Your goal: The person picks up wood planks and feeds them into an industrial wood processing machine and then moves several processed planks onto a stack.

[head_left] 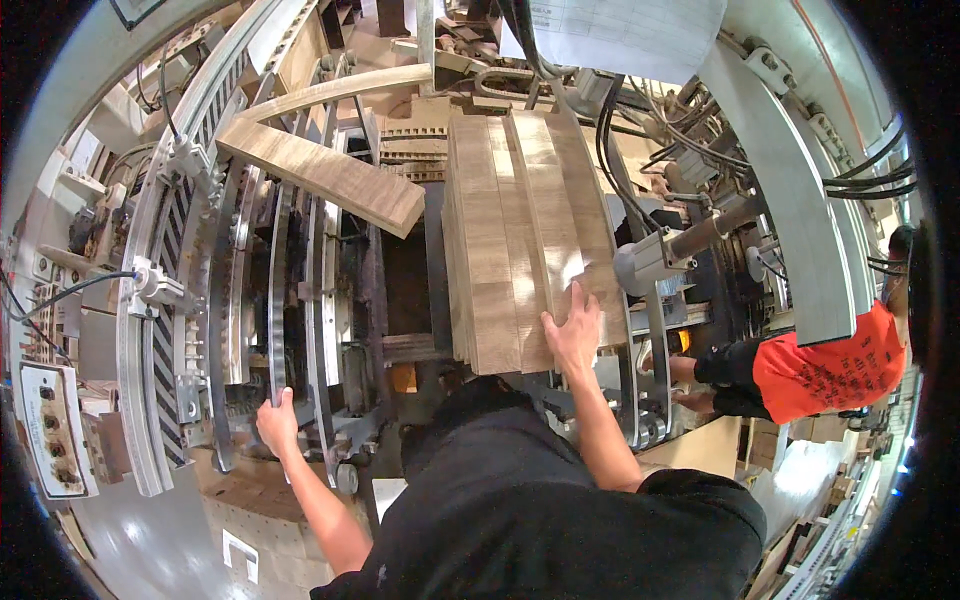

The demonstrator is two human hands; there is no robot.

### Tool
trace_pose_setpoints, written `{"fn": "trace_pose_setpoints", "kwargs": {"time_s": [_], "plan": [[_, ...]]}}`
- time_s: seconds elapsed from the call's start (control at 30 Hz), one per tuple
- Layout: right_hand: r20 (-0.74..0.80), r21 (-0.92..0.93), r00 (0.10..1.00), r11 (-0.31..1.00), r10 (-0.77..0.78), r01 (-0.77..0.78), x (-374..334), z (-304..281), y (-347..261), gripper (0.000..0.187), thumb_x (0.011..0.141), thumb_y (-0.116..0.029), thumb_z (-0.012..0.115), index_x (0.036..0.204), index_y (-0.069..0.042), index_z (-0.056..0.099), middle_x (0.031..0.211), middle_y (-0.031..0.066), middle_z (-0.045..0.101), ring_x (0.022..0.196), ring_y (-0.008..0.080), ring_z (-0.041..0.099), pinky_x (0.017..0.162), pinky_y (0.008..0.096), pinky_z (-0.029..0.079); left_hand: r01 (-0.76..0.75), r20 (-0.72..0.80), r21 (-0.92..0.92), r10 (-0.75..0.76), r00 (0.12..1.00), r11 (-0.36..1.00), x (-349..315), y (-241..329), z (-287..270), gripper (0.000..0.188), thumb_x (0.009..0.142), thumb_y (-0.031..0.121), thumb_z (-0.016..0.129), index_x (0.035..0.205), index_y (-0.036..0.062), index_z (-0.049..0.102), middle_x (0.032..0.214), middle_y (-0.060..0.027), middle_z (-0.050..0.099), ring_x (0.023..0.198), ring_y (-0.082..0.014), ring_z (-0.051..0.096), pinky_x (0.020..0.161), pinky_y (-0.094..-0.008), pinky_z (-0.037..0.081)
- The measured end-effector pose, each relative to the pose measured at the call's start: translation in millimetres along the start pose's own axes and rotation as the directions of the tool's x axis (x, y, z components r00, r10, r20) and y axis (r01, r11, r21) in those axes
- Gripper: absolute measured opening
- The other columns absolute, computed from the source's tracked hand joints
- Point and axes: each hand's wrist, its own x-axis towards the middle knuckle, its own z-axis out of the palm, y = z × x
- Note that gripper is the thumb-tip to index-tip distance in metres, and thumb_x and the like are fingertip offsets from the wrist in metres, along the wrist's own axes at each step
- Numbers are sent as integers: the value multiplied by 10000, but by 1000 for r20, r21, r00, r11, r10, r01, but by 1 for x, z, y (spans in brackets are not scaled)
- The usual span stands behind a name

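Note:
My right hand (574, 335) lies on top of a stack of wood-grain boards (490, 250), fingers spread and thumb out to the left. A narrower board on the stack (540, 190) sits slightly raised under the fingertips. At the left, my left hand (277, 422) is at the near end of a long, narrow machine rail (280, 290). Its fingers curl round the rail end, and the thumb points up. Beyond it, a single thick wood-grain board (325, 175) lies slanted across the rails, its near end toward the stack.
A striped guide rail (170, 300) runs along the left. Cables and a cylinder-like machine part (650, 258) stand close to the stack's right side. A paper sheet (620, 35) hangs at the top. A person in a red shirt (825, 360) is at the far right.

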Motion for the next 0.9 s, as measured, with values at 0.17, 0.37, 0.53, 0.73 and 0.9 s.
{"fn": "trace_pose_setpoints", "kwargs": {"time_s": [0.17, 0.37, 0.53, 0.73, 0.9], "plan": [[8, -52, 999, 998, 32, -32, -5, -6, -1, 813, 768, -310, 793, 1459, -94, 423, 1387, 292, 453, 1268, 439, 455, 1030, 526, 409, 1, 25, -1, -1, 1000, 1000, 0, 7, -1, 556, 832, 529, 690, 949, -14, 717, 973, -274, 692, 954, -470, 644, 837, -526, 495], [56, -103, 997, 993, 57, -51, -4, -7, 4, 848, 748, -360, 805, 1459, -103, 422, 1441, 270, 402, 1314, 438, 398, 1064, 573, 345, 19, -5, -14, -19, 1000, 1000, 3, -4, 6, 543, 835, 539, 696, 963, 13, 730, 981, -252, 703, 972, -446, 653, 853, -514, 501], [-21, -4, 987, 987, -160, 160, 23, -11, -55, 881, 748, -480, 792, 1426, -46, 433, 1474, 253, 352, 1358, 432, 349, 1114, 554, 274, 117, 70, 1, -116, 991, 993, -9, 10, -9, 501, 830, 544, 694, 969, 67, 752, 991, -225, 712, 992, -426, 656, 867, -507, 506], [-102, 101, 768, 761, -632, 640, 94, 47, -219, 944, 762, -590, 754, 1429, -14, 416, 1475, 228, 386, 1408, 388, 326, 1131, 568, 260, 145, 127, -60, -136, 983, 988, -4, 12, -9, 519, 817, 526, 703, 1007, 45, 733, 1025, -239, 704, 1014, -424, 654, 877, -509, 511], [257, 37, 848, 882, -463, 470, 129, 78, -292, 1041, 710, -606, 786, 1453, 3, 384, 1491, 223, 409, 1433, 354, 326, 1170, 588, 215, 155, 144, -89, -141, 979, 984, -8, 18, -20, 539, 827, 514, 701, 1044, 20, 717, 1072, -230, 701, 1043, -402, 653, 906, -482, 514]]}}
